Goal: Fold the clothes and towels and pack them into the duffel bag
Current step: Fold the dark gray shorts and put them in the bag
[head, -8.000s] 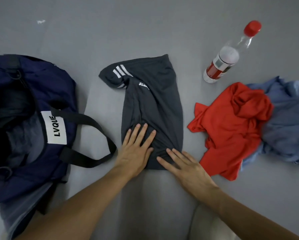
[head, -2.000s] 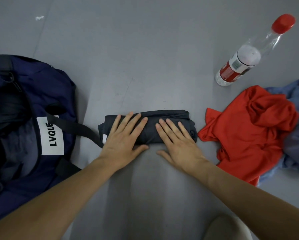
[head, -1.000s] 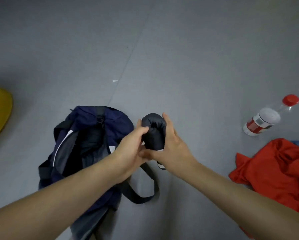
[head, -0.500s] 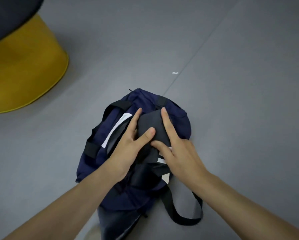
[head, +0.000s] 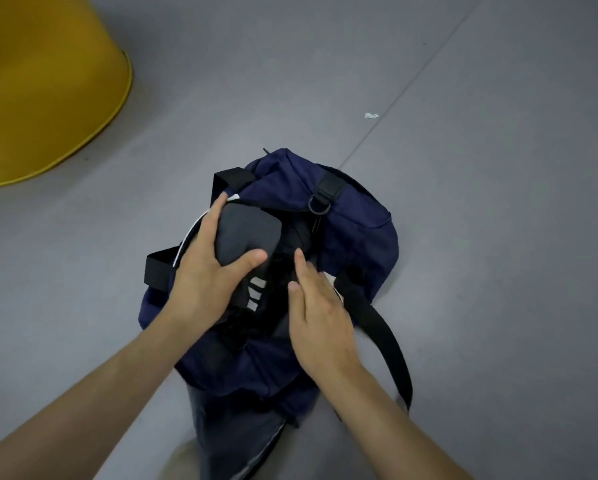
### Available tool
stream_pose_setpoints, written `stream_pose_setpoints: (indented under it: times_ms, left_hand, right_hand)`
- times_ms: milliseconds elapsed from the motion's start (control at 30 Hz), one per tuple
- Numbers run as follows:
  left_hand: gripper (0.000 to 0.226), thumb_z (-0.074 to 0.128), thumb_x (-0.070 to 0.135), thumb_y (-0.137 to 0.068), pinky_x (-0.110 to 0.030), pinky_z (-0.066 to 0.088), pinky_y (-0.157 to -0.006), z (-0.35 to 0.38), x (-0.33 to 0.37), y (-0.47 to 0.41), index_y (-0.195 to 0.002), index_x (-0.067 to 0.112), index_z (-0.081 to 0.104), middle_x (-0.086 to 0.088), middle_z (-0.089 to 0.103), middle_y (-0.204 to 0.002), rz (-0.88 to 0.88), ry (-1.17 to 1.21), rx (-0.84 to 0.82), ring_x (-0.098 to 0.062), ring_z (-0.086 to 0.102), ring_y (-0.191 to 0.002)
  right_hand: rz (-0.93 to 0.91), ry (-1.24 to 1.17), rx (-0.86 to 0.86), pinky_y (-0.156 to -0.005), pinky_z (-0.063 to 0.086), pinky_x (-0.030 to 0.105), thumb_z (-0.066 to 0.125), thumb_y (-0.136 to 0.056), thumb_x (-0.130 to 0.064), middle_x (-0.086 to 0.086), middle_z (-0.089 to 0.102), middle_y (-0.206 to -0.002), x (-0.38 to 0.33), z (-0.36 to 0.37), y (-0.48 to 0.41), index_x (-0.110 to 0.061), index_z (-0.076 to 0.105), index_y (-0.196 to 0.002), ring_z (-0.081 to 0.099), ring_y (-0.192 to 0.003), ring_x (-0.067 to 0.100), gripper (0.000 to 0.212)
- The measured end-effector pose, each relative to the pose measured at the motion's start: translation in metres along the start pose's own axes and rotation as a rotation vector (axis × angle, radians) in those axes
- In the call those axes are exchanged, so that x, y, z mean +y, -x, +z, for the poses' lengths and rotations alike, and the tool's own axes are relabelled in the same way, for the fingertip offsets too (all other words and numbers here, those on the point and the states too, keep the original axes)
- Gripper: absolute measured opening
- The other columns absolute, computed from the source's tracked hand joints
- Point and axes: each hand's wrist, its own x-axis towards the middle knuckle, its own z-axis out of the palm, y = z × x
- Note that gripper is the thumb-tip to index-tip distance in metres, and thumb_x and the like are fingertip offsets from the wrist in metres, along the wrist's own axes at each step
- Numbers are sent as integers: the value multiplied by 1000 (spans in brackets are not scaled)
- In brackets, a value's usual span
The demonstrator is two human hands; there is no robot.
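A navy duffel bag with black straps lies open on the grey floor in the middle of the view. A rolled dark grey shirt with white stripes sits in the bag's opening. My left hand wraps around the roll's left side, thumb pressed on top. My right hand hovers flat just right of the roll, fingers extended over the opening and off the shirt. The bag's inside is mostly hidden by the hands and the roll.
A large yellow round object stands at the upper left. One black strap loops out onto the floor to the bag's right. A small white scrap lies on a floor seam beyond the bag.
The shirt was rolled up on the floor, lifted, and carried left into the bag. Since half a second ago my right hand has let go of the roll; the left still presses it in.
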Motion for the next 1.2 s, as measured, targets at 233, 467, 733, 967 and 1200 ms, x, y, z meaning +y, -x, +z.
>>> stream_pose_setpoints:
  times_ms: [233,467,733,967,1200]
  left_hand:
    - [86,69,35,-92,-29,39,-108,10,-8,8,-152,57,13,12,43,-148,42,-217,-84,-4,44,-132]
    - [75,66,27,-95,-26,36,-110,30,-5,10,-148,60,26,19,43,-146,51,-174,-248,7,41,-132]
    - [74,73,21,-91,-36,36,-118,95,11,-51,-155,31,35,5,49,-149,10,-101,-374,-9,44,-138]
    - [56,69,28,-94,-23,37,-105,135,2,-79,-145,22,46,3,55,-139,-54,-128,-331,-17,49,-132]
    - [61,55,31,-99,-49,45,-105,140,-33,-42,-154,21,33,-16,34,-156,517,-886,14,-39,42,-136]
  right_hand:
    - [113,555,-18,-107,30,47,61,-92,-23,9,-1,-167,14,-5,-21,-42,51,-138,21,-142,33,51]
    - [199,524,53,-98,42,35,54,-91,-13,3,23,-162,32,-41,-16,-21,21,-157,49,-111,25,74]
    - [74,268,295,-76,37,24,50,-90,-5,-7,20,-164,11,-76,-2,-22,14,-158,33,-88,14,79]
    - [192,312,30,-77,43,20,48,-93,-7,-2,-11,-166,35,-70,5,-23,-11,-157,50,-102,16,89]
    - [172,266,-20,-57,43,22,48,-90,-8,-5,-13,-166,48,-59,6,-27,-15,-156,51,-69,10,93]
